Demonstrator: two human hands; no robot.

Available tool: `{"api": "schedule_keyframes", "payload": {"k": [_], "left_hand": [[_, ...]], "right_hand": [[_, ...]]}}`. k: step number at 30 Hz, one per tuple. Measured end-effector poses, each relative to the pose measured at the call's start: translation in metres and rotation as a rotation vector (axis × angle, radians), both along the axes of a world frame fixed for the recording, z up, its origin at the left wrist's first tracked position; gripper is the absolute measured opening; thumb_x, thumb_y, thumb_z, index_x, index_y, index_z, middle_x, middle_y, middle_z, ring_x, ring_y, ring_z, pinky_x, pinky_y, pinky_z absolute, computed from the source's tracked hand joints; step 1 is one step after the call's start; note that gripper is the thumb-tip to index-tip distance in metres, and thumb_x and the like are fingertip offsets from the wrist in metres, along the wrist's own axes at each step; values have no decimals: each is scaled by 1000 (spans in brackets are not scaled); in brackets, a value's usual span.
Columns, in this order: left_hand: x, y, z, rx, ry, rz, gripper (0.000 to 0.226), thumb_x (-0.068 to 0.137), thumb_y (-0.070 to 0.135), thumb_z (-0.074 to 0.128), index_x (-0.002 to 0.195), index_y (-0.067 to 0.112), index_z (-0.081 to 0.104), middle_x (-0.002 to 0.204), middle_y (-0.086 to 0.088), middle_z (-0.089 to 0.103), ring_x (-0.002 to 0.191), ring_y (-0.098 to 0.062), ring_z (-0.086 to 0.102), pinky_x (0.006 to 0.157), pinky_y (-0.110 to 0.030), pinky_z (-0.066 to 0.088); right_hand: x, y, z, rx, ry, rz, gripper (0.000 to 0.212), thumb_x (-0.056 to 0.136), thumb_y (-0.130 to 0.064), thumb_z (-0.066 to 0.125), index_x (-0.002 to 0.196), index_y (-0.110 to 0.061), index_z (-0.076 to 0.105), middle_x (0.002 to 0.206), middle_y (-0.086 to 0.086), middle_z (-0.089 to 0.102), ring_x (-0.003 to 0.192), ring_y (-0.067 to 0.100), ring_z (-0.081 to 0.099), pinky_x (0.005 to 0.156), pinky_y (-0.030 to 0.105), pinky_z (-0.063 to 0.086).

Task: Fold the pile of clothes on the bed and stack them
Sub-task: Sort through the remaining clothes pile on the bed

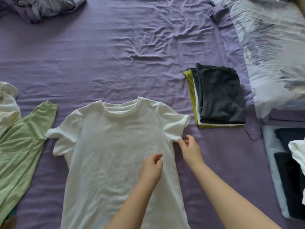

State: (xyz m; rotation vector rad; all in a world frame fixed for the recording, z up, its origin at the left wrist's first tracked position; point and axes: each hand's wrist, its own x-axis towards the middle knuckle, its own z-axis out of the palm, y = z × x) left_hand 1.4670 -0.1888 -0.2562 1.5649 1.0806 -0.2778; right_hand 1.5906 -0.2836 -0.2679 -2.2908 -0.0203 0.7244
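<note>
I see a white T-shirt (115, 154) spread flat on the purple bed (115, 55). My right hand (189, 151) pinches its sleeve; my left hand (152, 167) hovers above it, fingers loosely curled, holding nothing. A folded stack (217, 96) lies right.

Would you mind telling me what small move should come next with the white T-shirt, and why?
Probably fold the right sleeve inward. The white T-shirt lies spread flat on the purple sheet, the right hand already pinches the sleeve's lower edge, and the left hand hovers over the body, placed to steady the fold line.
</note>
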Motion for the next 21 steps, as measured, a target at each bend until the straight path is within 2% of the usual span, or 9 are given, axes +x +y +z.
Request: {"api": "schedule_keyframes", "payload": {"k": [4,7,10,12,14,15,17,19,21], "left_hand": [[55,12,-11,53,-41,38,39,94,6,48,132,12,55,130,-7,56,117,-19,53,102,-27,40],[76,21,-18,9,-96,95,43,95,5,46,137,11,49,136,-5,49,123,-17,49,107,-25,35],[85,29,-27,-71,-137,179,42,98,10,44,140,12,46,136,-13,52,124,-26,52,109,-41,38],[90,33,-32,-100,-150,207,39,101,18,42,139,15,47,132,-19,56,123,-34,52,106,-45,41],[96,36,-33,-155,-149,263,38,102,26,41,138,19,49,122,-20,62,111,-37,59,90,-37,52],[99,37,-32,-212,-133,294,39,102,31,41,139,22,47,105,-16,67,91,-32,66,72,-27,53],[106,38,-31,-339,-94,316,42,100,43,38,140,30,41,68,-2,58,52,-13,55,48,-18,42],[111,39,-31,-402,-83,286,45,99,50,35,142,36,35,59,1,52,46,-8,47,44,-16,39],[112,41,-29,-450,-97,258,46,98,56,32,139,36,38,56,3,54,46,-8,49,48,-18,42]], "right_hand": [[32,32,-12,212,61,-201,51,85,-23,71,124,0,48,116,13,62,107,26,60,90,37,49],[40,44,-19,143,40,-219,50,78,-19,76,116,0,48,111,11,59,102,26,57,81,32,45],[40,44,-21,125,-22,-132,26,80,-17,72,94,-6,53,92,7,57,87,25,53,73,32,41],[38,40,-22,130,-111,-51,22,83,-17,68,81,-9,48,86,8,52,80,23,48,72,34,38],[40,37,-22,116,-146,7,19,87,-18,64,88,-9,47,90,8,52,84,24,49,69,30,34],[41,37,-23,109,-137,32,18,89,-18,62,92,-10,45,91,6,53,85,26,52,66,29,31],[43,37,-26,102,-89,50,20,89,-17,59,101,-14,44,92,0,56,87,27,56,64,28,30],[46,41,-25,126,-30,19,40,86,-16,60,123,-19,45,101,-5,58,90,19,56,67,26,35],[48,47,-21,166,-6,-14,62,83,-12,60,139,-27,39,114,-4,61,95,17,56,73,25,39]]}}
